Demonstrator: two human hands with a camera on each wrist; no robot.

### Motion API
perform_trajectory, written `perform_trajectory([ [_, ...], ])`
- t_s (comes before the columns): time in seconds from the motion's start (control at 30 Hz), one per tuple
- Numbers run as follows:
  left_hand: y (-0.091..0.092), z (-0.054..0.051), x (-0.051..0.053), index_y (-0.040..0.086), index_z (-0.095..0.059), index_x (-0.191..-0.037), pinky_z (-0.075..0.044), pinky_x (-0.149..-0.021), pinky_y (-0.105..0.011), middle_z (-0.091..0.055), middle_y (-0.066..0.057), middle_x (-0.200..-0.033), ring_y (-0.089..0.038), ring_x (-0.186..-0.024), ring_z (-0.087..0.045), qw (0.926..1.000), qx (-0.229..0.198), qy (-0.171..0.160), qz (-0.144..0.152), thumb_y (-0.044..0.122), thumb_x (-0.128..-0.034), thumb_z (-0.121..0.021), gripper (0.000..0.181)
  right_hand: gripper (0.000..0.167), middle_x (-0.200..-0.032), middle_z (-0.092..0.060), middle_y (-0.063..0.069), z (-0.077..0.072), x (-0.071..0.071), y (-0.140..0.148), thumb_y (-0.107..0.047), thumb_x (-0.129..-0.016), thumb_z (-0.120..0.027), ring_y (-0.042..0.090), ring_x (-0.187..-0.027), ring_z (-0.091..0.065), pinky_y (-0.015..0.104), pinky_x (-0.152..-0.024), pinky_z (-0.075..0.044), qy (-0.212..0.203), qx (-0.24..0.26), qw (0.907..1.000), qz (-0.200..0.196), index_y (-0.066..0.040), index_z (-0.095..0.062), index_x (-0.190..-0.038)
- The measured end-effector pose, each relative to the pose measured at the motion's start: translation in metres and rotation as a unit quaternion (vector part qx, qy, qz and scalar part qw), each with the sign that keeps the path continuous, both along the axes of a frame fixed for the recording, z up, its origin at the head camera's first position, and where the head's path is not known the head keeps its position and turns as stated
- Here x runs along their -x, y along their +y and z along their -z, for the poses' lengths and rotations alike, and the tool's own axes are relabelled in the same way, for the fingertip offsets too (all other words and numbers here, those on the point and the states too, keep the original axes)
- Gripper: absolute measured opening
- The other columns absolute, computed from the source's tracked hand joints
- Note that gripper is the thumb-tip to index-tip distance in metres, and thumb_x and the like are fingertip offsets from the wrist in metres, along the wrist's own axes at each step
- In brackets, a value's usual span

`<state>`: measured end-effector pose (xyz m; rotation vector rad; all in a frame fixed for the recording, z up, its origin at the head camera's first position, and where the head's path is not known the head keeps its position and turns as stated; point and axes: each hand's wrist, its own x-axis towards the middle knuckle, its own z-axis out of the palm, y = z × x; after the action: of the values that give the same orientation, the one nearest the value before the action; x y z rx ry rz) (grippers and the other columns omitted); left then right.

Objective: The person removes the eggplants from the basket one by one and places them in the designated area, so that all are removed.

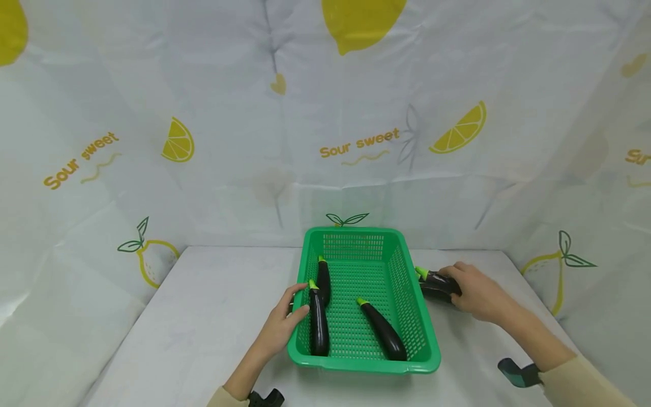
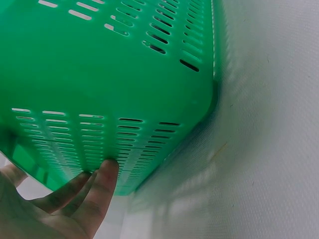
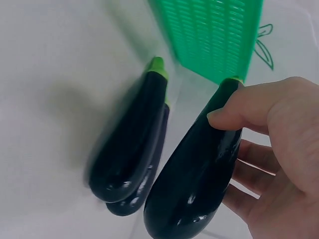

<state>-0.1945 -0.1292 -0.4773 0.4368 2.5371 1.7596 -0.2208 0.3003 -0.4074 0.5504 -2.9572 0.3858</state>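
A green plastic basket (image 1: 363,366) with slotted walls stands on the table. Inside it lie three dark purple eggplants with green caps: two along the left side, among them the front-left eggplant (image 1: 319,325), and one slanting eggplant (image 1: 383,330) toward the front right. My left hand (image 1: 282,325) grips the basket's left rim, its fingers (image 2: 97,199) against the outer wall. To the right of the basket, my right hand (image 1: 478,291) holds an eggplant (image 3: 199,164) between thumb and fingers. Beside that one, two more eggplants (image 3: 130,139) lie close together on the table, apart from the basket.
The white table (image 1: 203,328) has a back edge close behind the basket. A pale sheet with lemon prints (image 1: 244,147) hangs behind and along both sides. Dark wrist straps with camera mounts (image 1: 519,373) sit near both sleeves.
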Motion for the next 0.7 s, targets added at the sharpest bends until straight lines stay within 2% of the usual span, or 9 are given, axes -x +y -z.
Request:
perform_trajectory([
  [0.27, 0.0, -0.001, -0.001, 0.018, -0.041, -0.153, -0.059, -0.082, -0.047, -0.052, -0.024, -0.14, -0.039, -0.12, -0.057, 1.0, 0.0, -0.001, 0.002, 0.029, -0.1071, -0.052, 0.048, 0.04, -0.103, -0.064, 0.012, 0.023, 0.001, 0.001, 0.008, -0.077, -0.077, 0.034, -0.097, -0.063, 0.054, -0.081, -0.055, 0.018, -0.019, 0.9993, -0.026, -0.001, -0.068, -0.115],
  [0.47, 0.0, 0.0, -0.001, 0.019, -0.041, -0.152, -0.06, -0.082, -0.047, -0.052, -0.024, -0.141, -0.039, -0.12, -0.057, 1.0, -0.001, 0.0, 0.001, 0.029, -0.1072, -0.052, 0.048, 0.038, -0.108, -0.065, 0.013, 0.036, -0.001, -0.002, 0.005, -0.079, -0.079, 0.038, -0.104, -0.063, 0.057, -0.086, -0.054, 0.026, -0.037, 0.9986, -0.029, -0.004, -0.07, -0.115],
  [0.7, 0.0, 0.0, 0.0, 0.019, -0.041, -0.152, -0.059, -0.082, -0.048, -0.051, -0.024, -0.142, -0.039, -0.12, -0.057, 1.0, 0.0, 0.0, -0.001, 0.028, -0.1069, -0.052, 0.047, 0.036, -0.102, -0.065, 0.01, 0.048, 0.0, -0.004, 0.004, -0.079, -0.081, 0.034, -0.098, -0.063, 0.053, -0.083, -0.056, 0.054, -0.054, 0.9959, -0.047, -0.004, -0.071, -0.113],
])
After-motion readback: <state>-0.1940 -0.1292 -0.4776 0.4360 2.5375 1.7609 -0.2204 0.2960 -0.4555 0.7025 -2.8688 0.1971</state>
